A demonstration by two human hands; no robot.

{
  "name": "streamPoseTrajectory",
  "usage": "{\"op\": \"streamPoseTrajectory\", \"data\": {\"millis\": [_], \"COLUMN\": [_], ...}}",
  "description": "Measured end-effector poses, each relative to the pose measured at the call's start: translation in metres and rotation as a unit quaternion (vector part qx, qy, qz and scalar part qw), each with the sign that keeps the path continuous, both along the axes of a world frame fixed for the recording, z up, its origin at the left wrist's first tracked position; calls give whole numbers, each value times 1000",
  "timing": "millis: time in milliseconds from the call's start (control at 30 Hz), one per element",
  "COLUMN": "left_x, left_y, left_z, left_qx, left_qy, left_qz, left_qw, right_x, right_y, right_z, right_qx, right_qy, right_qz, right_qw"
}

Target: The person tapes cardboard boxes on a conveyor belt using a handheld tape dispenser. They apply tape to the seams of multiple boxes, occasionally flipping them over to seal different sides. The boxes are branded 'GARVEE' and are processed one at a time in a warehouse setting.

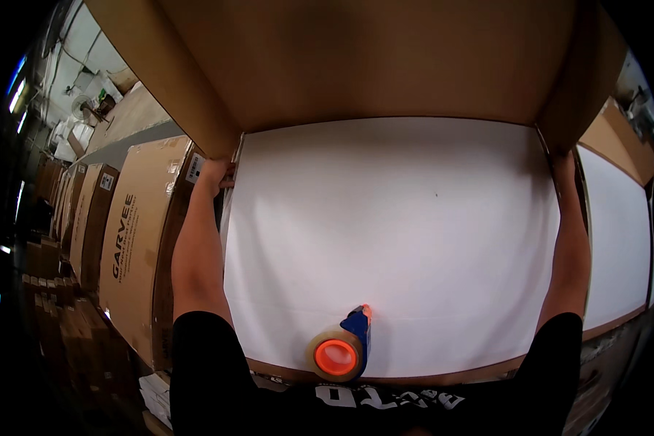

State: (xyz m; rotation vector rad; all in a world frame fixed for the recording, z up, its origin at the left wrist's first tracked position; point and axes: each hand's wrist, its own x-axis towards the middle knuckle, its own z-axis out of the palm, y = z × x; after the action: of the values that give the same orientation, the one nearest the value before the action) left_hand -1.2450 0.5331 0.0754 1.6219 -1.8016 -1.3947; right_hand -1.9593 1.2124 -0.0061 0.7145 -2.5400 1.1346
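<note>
A large brown cardboard lid (370, 58) stands tilted up in front of me, its side walls running down at left and right. Below it a wide white sheet (392, 240) fills the cardboard box. My left hand (217, 173) is at the left corner where lid and box meet, fingers curled round the lid's lower edge. At the opposite corner, my right hand (563, 164) reaches up against the lid's right wall; its fingers are hidden. A blue tape dispenser (357, 328) with a roll of clear tape on an orange hub rests on the sheet near my body.
Several taped cardboard boxes (138, 225) stand in a row to the left. On the right, close beside my arm, is another open box with a white panel (615, 232). Stacked brown cartons (73, 341) are at the lower left, and a fan (83, 109) stands farther back.
</note>
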Motion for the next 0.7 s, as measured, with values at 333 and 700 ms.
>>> {"op": "streamPoseTrajectory", "data": {"millis": [333,700], "left_x": [15,16], "left_y": [-39,43], "left_z": [-72,-49], "left_qx": [156,-10], "left_qy": [162,333], "left_qz": [-86,-36], "left_qw": [971,942], "right_x": [24,-3], "right_y": [5,38], "right_z": [-13,-44], "right_qx": [-11,-2], "right_qy": [-65,-190], "right_qz": [110,70], "right_qw": [992,979]}}
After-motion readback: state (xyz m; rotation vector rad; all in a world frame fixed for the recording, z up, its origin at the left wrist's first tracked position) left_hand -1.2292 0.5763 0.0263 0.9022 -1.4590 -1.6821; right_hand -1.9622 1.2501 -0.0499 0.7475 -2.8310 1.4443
